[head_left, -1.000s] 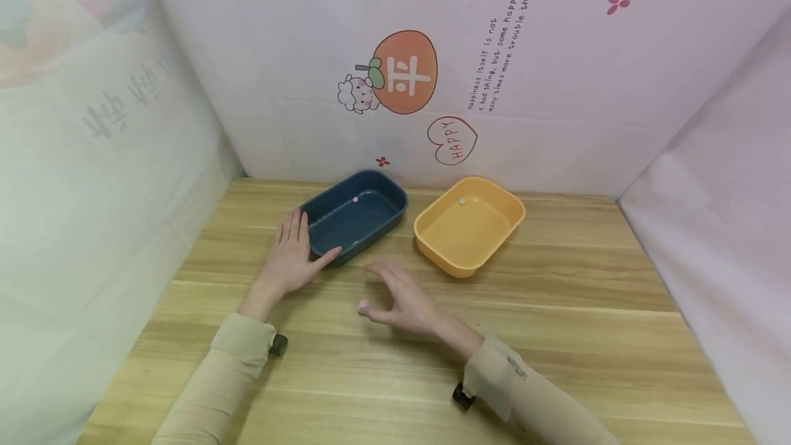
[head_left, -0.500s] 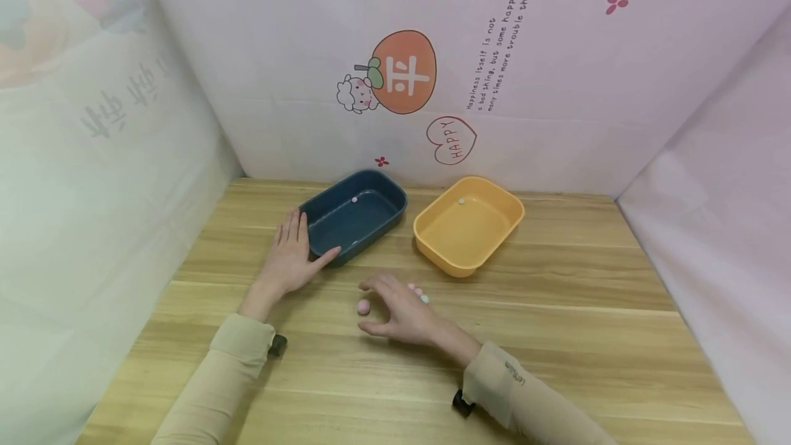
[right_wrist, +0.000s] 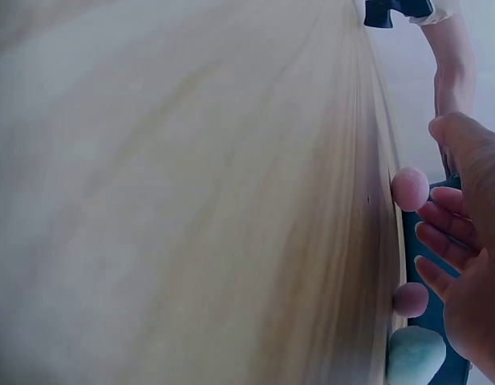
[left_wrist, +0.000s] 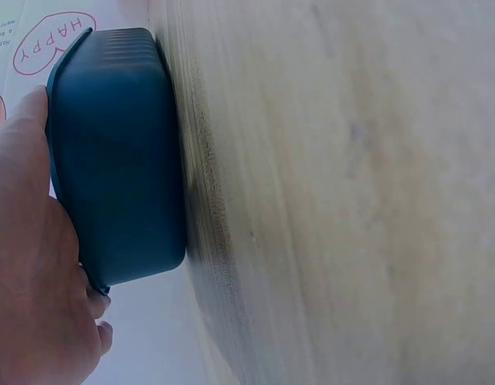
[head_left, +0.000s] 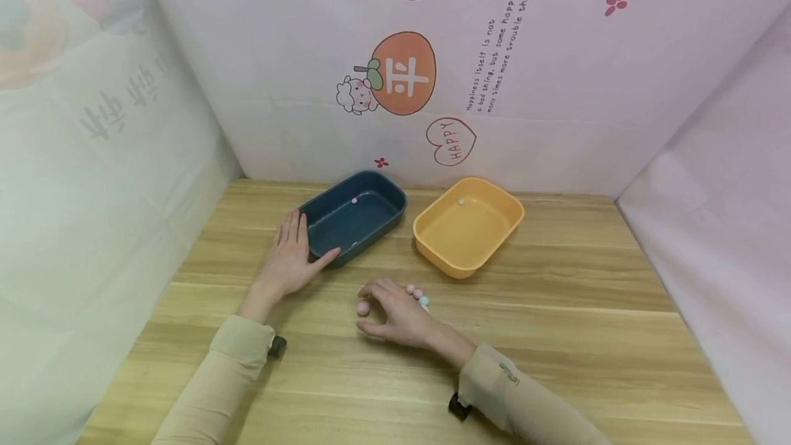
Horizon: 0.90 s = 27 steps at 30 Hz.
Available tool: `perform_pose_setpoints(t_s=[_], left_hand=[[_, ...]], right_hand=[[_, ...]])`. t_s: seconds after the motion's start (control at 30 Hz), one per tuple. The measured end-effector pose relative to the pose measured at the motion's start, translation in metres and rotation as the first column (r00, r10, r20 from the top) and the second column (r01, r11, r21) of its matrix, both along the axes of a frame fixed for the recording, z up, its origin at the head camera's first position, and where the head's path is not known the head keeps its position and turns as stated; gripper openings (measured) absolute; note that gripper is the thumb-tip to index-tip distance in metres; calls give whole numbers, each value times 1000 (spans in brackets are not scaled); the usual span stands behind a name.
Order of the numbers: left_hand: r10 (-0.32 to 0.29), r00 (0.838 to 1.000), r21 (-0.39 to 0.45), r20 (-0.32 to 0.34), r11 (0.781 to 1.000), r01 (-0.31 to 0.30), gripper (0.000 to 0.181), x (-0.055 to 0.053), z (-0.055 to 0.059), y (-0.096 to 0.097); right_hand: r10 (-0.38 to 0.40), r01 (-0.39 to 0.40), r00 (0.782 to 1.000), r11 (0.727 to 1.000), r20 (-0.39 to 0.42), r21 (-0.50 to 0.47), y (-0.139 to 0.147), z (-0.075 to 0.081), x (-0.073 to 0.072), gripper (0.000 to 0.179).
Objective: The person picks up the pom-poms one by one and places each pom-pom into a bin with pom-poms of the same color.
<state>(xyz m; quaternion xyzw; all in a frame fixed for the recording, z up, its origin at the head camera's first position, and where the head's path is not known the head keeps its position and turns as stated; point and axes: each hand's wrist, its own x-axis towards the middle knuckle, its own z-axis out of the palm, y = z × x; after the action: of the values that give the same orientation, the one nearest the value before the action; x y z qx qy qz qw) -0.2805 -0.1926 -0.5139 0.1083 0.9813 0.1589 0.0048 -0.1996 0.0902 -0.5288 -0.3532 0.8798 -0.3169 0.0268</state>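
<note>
My left hand [head_left: 287, 257] rests against the left end of a dark blue tray [head_left: 355, 222], fingers straight at its rim and thumb spread along the near side. In the left wrist view the tray [left_wrist: 119, 160] stands on the table beside that hand. My right hand [head_left: 398, 314] hovers low over the wood with relaxed, bent fingers and thumb apart. A pink ball [head_left: 363, 308] lies between its thumb and fingertips, not pinched. Behind the knuckles are small pink balls [head_left: 410, 289] and a light blue ball [head_left: 423, 301], partly hidden by the hand.
To the right of the blue tray stands a yellow tray [head_left: 466, 225] with a pale small ball [head_left: 461, 202] inside. A small pink ball [head_left: 355, 201] lies in the blue tray. White printed sheets [head_left: 544, 143] wall the wooden table [head_left: 587, 335] at the back and sides.
My right hand has drawn slightly toward me and lower, its thumb leaving the pink ball, which stays put. The small balls behind the hand came into sight. My left hand has not moved.
</note>
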Motion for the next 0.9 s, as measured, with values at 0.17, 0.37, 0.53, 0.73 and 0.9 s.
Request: perform_pose_setpoints(t_s=[0.17,0.37,0.53,0.73,0.9], left_hand=[[0,1000,4,-3,1000,0,123,1,0,0],[-1,1000,4,-12,1000,1,123,0,-3,0],[1,1000,8,-10,1000,-1,123,1,-3,-1],[4,1000,-2,-14,1000,-4,123,2,-2,0],[1,1000,-6,-11,1000,-1,124,3,-1,-1]], right_hand=[[-9,9,1000,1000,-16,-13,-3,-1,-1,37],[-2,0,998,999,-56,-41,-4,-7,-1,28],[-18,17,1000,1000,-25,-25,-5,-8,-1,24],[-34,34,999,999,-5,3,-6,-5,-1,22],[-55,55,998,998,-6,21,-6,-6,-1,22]])
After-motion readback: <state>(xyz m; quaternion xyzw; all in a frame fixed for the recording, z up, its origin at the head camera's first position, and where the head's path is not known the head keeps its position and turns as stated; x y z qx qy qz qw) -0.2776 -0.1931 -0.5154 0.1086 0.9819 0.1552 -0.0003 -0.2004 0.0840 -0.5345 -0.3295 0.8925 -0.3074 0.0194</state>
